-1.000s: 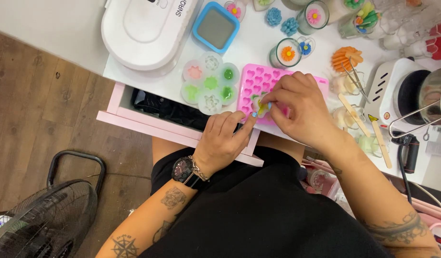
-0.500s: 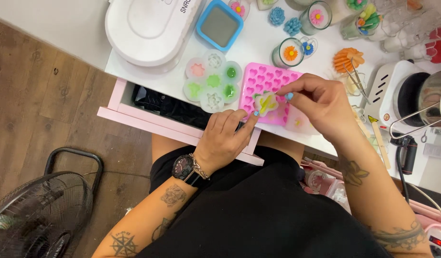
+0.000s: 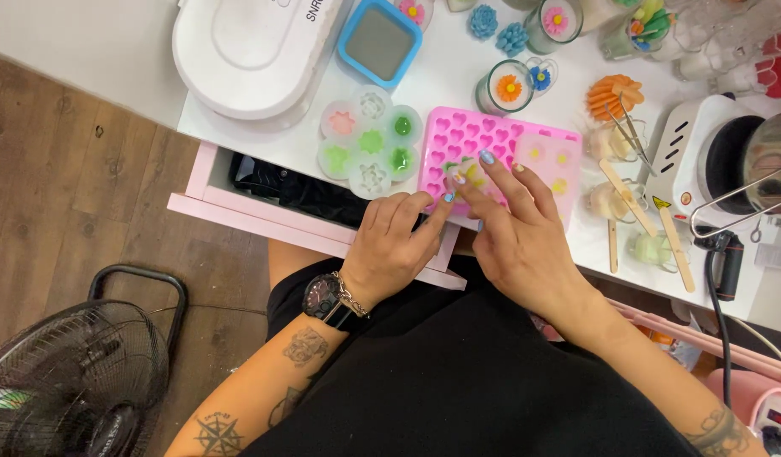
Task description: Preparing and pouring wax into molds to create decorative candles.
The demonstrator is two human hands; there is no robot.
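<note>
One pink heart mould (image 3: 466,140): my left hand (image 3: 394,245) and right hand (image 3: 513,228), both open, fingertips resting on its near edge.

White-topped work table (image 3: 111,51) with open pink drawer (image 3: 238,216) spans the far side; brown wood-plank floor (image 3: 68,195) at left; black wire-guard floor fan (image 3: 73,385) near left.
</note>
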